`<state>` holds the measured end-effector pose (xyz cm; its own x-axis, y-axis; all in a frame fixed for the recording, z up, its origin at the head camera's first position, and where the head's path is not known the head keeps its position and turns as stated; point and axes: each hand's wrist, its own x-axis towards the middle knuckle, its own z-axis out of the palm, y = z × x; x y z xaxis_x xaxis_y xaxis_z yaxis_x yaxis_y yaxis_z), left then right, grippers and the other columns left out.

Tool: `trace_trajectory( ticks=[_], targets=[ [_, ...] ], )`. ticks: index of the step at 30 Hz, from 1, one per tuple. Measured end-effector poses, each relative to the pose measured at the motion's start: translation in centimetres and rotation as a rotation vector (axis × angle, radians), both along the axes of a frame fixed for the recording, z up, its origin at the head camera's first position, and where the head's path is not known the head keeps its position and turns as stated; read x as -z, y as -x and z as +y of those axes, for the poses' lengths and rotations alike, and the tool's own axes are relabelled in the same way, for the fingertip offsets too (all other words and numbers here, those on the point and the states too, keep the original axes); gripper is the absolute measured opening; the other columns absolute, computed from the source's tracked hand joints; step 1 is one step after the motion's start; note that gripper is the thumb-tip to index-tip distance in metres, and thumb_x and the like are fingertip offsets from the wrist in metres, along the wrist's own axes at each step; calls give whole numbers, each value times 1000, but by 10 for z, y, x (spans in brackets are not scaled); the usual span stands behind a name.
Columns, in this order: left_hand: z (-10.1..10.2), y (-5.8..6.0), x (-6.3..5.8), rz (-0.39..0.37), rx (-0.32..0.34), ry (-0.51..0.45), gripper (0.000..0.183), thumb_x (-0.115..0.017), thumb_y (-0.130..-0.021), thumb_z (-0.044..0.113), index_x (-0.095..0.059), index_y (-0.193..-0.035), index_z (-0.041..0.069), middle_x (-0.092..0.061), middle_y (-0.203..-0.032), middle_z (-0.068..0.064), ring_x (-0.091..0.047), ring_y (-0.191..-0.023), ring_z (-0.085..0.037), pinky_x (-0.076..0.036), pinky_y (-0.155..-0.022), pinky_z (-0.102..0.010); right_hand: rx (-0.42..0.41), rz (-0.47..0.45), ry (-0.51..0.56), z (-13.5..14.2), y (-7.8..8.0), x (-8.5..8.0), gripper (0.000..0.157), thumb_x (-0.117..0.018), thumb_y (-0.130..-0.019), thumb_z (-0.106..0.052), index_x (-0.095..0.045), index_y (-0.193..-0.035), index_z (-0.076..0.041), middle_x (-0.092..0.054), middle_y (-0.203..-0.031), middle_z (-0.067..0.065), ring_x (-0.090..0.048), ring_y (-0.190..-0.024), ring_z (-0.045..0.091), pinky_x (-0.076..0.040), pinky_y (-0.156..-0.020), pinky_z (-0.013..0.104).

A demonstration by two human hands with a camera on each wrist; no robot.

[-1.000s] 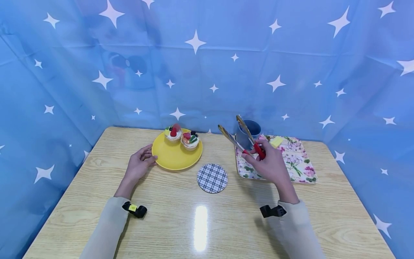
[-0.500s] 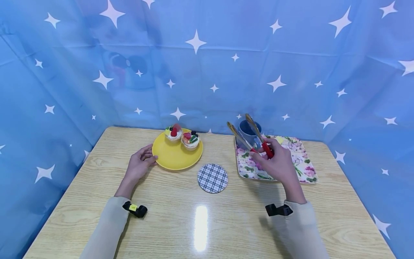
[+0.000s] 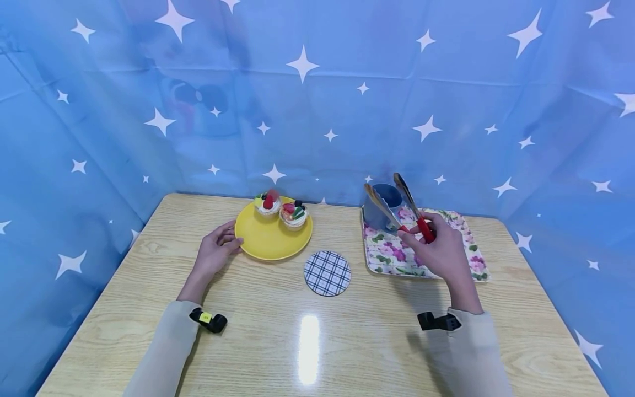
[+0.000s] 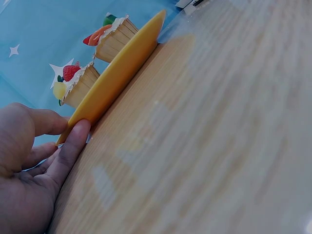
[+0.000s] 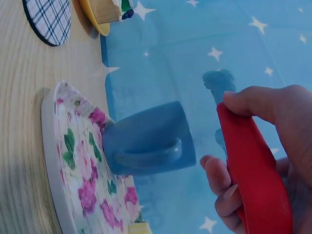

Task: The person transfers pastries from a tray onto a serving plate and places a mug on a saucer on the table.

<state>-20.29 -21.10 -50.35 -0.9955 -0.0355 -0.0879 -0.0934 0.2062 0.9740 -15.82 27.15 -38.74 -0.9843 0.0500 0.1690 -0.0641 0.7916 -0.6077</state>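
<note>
A yellow plate (image 3: 268, 241) carries two cupcakes, one cupcake (image 3: 268, 203) topped with strawberry and the other cupcake (image 3: 294, 215) with mixed fruit. My left hand (image 3: 215, 248) pinches the plate's left rim between thumb and fingers, as the left wrist view also shows. A pair of tongs (image 3: 425, 230) with red handles is held by my right hand (image 3: 444, 245), its metal arms spread apart in the air. Near them a blue mug (image 3: 377, 215) stands upright on the floral tray (image 3: 392, 259). The right wrist view shows the mug's handle (image 5: 151, 155).
A round checked coaster (image 3: 327, 273) lies between plate and tray on the wooden table (image 3: 238, 342). In the right wrist view, a pale yellow block (image 5: 140, 228) shows at the tray's edge. A blue star-patterned curtain (image 3: 317, 99) hangs behind the table.
My right hand has moved to the right with the tongs, away from in front of the mug. The pale yellow block is now hidden in the head view. My left hand and the plate have stayed put.
</note>
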Motion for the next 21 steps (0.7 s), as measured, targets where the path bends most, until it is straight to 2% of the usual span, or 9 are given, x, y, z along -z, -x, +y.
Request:
trace_trajectory(
  ticks=[6,15,21],
  targets=[
    [0,-1,0,1,4,-3,66,-66,-101,11,-37,-160,14,-53,-136,-20,-61,-101,-3,-65,-87,-21,36,-1,-19,9,-1,0,77,-69,-95,-53,-47,-149,-2,-70,-113,23,-54,-76,27,-42,-52,28],
    [-1,0,1,-2,-3,-3,66,-66,-101,11,-37,-160,13,-53,-136,-20,-61,-99,-1,-65,-85,-20,67,-3,-30,23,-4,2,81,-67,-95,-55,-45,-150,-1,-66,-121,25,-61,-98,37,-52,-65,29],
    [0,0,0,0,-2,-4,66,-66,-101,11,-37,-160,13,-54,-135,-20,-61,-99,-1,-65,-85,-20,97,-8,-32,30,-7,2,80,-67,-95,-55,-46,-149,0,-64,-123,28,-61,-100,39,-53,-67,29]
  ],
)
